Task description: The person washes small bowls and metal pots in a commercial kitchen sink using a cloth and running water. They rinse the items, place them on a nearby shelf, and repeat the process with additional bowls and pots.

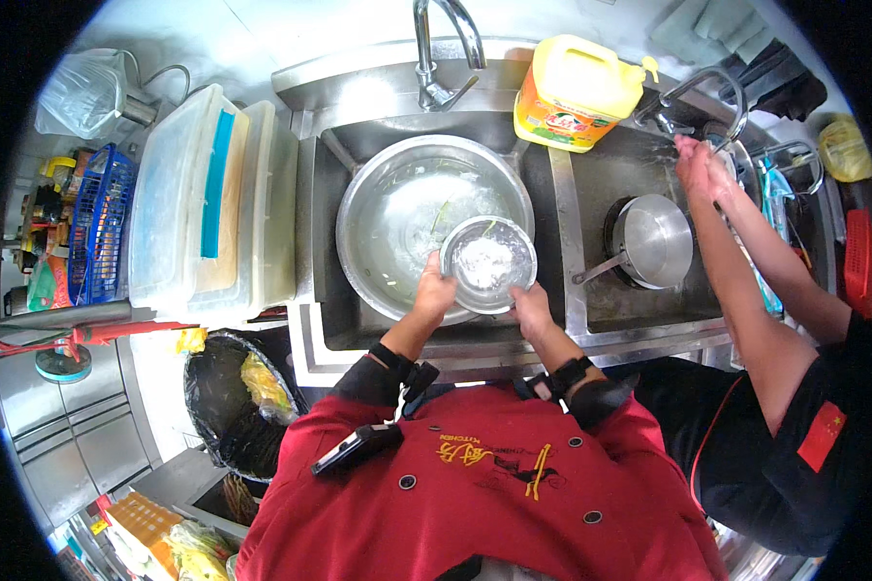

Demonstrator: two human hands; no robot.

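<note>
Between my two hands is a small metal bowl, its inside bright with glare and what looks like water. My left hand grips the rim on its left side, and my right hand has hold of its lower right edge. The bowl overlaps the near right part of a large metal basin. Water with a few green strips and pale bits fills that basin, which sits in the left sink compartment. Whether the bowl touches the basin is hard to tell.
A chrome faucet rises behind the basin. A yellow detergent jug stands at the divider. The right sink holds a metal saucepan; above it are a co-worker's hands. Plastic tubs stand left, above a black-lined bin.
</note>
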